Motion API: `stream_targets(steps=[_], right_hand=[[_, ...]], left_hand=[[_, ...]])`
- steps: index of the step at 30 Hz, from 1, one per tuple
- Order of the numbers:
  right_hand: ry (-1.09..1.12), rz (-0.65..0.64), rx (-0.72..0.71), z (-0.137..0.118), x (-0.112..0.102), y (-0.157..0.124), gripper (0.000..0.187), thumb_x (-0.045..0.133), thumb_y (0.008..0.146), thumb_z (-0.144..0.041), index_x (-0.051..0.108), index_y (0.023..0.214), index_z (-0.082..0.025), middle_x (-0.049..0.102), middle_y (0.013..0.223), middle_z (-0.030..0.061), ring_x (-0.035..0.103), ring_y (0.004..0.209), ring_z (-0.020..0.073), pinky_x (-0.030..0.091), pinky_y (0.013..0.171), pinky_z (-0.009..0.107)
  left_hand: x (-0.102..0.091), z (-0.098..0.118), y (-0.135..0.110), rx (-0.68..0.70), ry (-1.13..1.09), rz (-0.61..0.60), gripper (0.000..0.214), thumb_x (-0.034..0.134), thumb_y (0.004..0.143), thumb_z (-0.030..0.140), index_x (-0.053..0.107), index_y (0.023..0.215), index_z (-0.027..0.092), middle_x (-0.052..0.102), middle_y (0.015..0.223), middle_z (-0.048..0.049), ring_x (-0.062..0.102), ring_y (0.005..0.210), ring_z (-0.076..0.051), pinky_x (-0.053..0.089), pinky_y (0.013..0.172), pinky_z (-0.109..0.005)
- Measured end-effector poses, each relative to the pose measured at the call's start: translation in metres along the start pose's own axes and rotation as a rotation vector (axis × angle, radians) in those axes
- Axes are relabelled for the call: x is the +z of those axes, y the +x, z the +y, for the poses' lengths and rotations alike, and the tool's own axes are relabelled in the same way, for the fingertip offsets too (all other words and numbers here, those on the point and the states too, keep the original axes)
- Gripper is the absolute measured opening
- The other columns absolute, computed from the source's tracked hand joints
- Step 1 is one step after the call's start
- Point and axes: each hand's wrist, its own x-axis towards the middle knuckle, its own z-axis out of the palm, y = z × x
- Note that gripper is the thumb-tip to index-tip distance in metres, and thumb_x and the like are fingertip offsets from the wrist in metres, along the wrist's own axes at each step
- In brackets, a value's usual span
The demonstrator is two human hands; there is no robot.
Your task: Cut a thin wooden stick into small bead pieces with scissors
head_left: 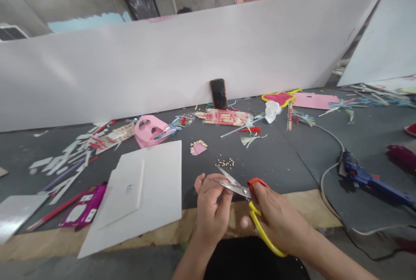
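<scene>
My right hand (276, 210) grips scissors (239, 188) with yellow and red handles, their blades spread apart. The blades reach over the fingertips of my left hand (212, 206), which is closed in a pinch; whatever lies between its thumb and fingers is too small to make out. Just beyond the blade tips, small pale bits (226, 163) lie scattered on the dark table. A little farther left is a small pink piece (199, 149) edged with similar pale bits.
White sheets (162, 184) and a purple packet (85, 206) lie left. A pink cutout (151, 129), wrapped sticks (224, 117) and a phone (219, 93) leaning on a white partition (182, 59) are farther back. A blue glue gun (367, 178) with its cord lies right.
</scene>
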Motion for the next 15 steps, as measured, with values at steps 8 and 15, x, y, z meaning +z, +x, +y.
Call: stream_targets(steps=[8,15], right_hand=[[-0.073,0.034,-0.007,-0.0014,-0.0017,-0.0005,0.028,0.06,0.068,-0.023,0.041,0.089,-0.021,0.057,0.087,0.01,0.056,0.081,0.0254,0.047,0.073,0.039],[-0.136,0.058,-0.067,0.0027,-0.0015,0.0013,0.02,0.058,0.078,-0.029,0.041,0.085,-0.022,0.058,0.082,0.0094,0.056,0.081,0.0266,0.047,0.072,0.039]], left_hand=[[-0.003,0.0067,0.0008,-0.004,-0.057,-0.062,0.023,0.044,0.089,0.021,0.061,0.073,0.022,0.068,0.077,-0.0012,0.06,0.088,-0.021,0.021,0.105,-0.05],[-0.0094,0.0052,0.0047,-0.097,-0.339,-0.192,0.028,0.048,0.088,0.028,0.065,0.067,0.02,0.069,0.082,-0.0071,0.061,0.091,-0.024,0.044,0.087,-0.039]])
